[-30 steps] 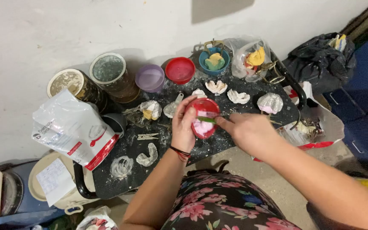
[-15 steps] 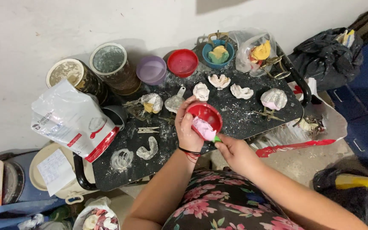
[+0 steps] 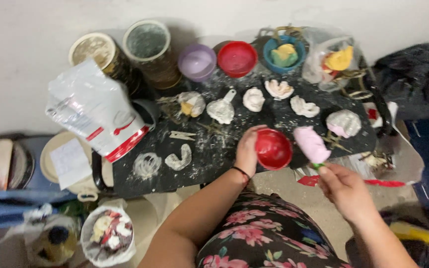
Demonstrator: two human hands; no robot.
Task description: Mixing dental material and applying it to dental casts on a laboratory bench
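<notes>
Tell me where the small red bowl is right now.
In the head view, the small red bowl sits just right of centre at the dark tray's near edge, held by the left hand.

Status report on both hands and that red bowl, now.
Left hand grips small red bowl over the black tray. Right hand holds pink-coated tool lifted beside the bowl. White moulded pieces behind; nothing between.

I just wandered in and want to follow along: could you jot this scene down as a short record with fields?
Setting: black tray dusted with white powder, on the floor by a wall
Left hand: grip on a small red bowl
Right hand: holds a pink lump on a green stick, beside the bowl
On tray: white moulded shapes
Along wall: two tins, purple bowl, red bowl, blue bowl
Left side: white bag
</notes>
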